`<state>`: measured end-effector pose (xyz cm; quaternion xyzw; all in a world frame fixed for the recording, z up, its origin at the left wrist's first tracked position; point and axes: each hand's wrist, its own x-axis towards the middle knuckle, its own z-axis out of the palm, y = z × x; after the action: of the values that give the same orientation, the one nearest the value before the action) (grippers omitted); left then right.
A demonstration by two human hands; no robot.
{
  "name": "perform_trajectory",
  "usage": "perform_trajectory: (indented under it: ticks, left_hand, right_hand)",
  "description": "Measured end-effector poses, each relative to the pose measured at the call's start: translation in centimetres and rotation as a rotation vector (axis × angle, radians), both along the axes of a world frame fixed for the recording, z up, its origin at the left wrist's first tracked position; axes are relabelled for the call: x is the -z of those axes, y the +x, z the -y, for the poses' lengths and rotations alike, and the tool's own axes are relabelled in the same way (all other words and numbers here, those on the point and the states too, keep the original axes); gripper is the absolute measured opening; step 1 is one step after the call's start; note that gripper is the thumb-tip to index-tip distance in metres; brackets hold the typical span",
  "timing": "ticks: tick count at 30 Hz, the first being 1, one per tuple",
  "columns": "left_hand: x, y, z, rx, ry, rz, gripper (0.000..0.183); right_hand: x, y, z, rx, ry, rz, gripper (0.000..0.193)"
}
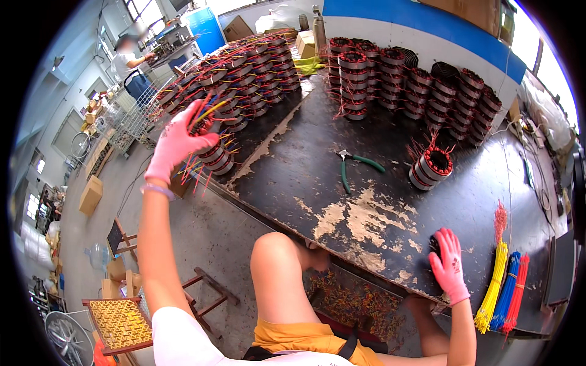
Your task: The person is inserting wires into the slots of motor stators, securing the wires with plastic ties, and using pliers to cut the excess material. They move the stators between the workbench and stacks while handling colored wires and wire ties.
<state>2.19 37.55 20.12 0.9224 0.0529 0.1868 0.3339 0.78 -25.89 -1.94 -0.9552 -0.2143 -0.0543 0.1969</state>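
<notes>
My left hand (177,143), in a pink glove, is closed on a wound motor stator (204,126) at the top of a short stack at the table's left edge. Colored wires stick out around its fingers. On the near right of the table my right hand (450,265), also gloved in pink, rests with its fingers stretched out and holds nothing. Green-handled pliers (345,174) lie with handles spread mid-table. To their right stands a stator (430,171) with red windings and thin wires rising from it.
Stacked stators with colored leads (244,73) fill the far left; more stator stacks (354,85) line the back. Bundles of yellow wires (492,293), blue wires (506,290) and red wires (519,293) lie at right. Wire scraps (360,305) litter below. Another person (129,64) works far left.
</notes>
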Motion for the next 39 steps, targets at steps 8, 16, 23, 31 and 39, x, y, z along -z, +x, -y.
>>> perform_trajectory:
  ticks: [8,16,23,31,39]
  left_hand:
    - [2.1,2.7,-9.3,-0.207,0.248,-0.157,0.104]
    - [4.5,3.8,-11.8,-0.201,0.238,-0.205,0.113]
    - [3.8,3.3,-9.4,-0.254,0.388,-0.299,0.121]
    - [5.2,2.2,-10.4,-0.267,0.463,-0.253,0.121]
    - [4.2,3.3,-7.5,-0.434,0.709,-0.201,0.124]
  right_hand:
    - [-0.2,-0.7,-1.6,0.038,-0.025,0.029,0.061]
    - [0.2,-0.9,-2.1,0.050,-0.031,0.036,0.060]
    - [0.4,-0.6,-1.5,0.050,-0.013,0.041,0.062]
    - [-0.8,-0.6,-3.3,0.044,0.041,0.010,0.059]
    - [2.3,0.8,-0.1,-0.086,-0.103,0.131,0.060]
